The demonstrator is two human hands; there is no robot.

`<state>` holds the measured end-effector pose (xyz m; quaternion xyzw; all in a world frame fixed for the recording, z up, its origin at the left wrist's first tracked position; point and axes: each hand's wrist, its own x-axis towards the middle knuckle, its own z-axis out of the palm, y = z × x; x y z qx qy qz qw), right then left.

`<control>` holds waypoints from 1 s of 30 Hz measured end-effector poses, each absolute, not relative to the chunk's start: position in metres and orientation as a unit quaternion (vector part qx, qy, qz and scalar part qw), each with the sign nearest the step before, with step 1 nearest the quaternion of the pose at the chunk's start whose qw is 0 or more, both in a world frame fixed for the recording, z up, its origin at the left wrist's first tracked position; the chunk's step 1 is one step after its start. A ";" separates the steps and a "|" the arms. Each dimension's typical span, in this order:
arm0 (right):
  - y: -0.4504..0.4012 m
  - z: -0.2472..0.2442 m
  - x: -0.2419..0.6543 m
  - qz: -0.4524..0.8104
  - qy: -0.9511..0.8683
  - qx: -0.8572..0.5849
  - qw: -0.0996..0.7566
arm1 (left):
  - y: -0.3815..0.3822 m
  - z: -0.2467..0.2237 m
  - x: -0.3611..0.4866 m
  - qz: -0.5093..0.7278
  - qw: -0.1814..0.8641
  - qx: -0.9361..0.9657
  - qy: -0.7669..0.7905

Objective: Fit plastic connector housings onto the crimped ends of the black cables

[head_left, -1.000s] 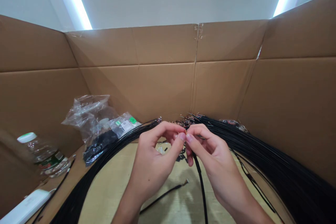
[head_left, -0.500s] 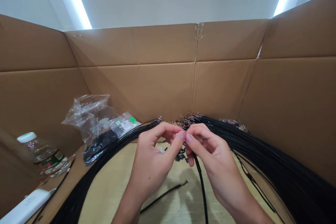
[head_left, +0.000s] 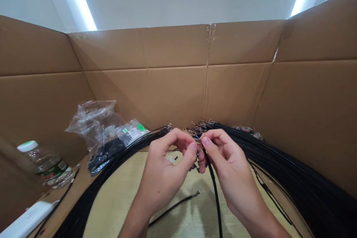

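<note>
Taking a clock face centred on the fingertips, the working end of the black cable [head_left: 216,197] is hard to make out: an orange wire shows at the right thumb, but whether the left fingertips have a wire between them cannot be told. The cable runs towards six o'clock and is cut off by the frame. Small black pieces [head_left: 193,166] on the worktop [head_left: 122,200] are partly hidden behind the hands. A short cable [head_left: 173,209] lies at seven o'clock, one end covered by the left forearm. The left cable bundle [head_left: 79,215] sweeps past eight o'clock, the right cable bundle [head_left: 292,171] past four; a bottle [head_left: 52,167] and clear bag [head_left: 95,119] sit towards nine, before cardboard walls [head_left: 167,93]. Both wrists angle inward; the right hand [head_left: 231,167] pinches the cable's wired end, while the left hand [head_left: 164,174] curls just beside it, thumb close to forefinger.
</note>
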<state>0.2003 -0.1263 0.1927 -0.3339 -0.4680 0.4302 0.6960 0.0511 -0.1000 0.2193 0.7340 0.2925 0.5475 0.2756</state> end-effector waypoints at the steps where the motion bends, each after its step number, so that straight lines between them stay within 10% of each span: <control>1: -0.126 0.193 0.200 0.411 -0.472 -0.336 0.704 | -0.100 0.219 0.051 0.547 0.276 0.735 0.290; 15: -0.133 0.191 0.198 0.211 -0.610 -0.390 0.656 | -0.096 0.217 0.047 0.544 0.310 0.721 0.298; 30: -0.130 0.206 0.220 0.614 -0.467 -0.264 0.579 | -0.095 0.217 0.045 0.509 0.346 0.749 0.244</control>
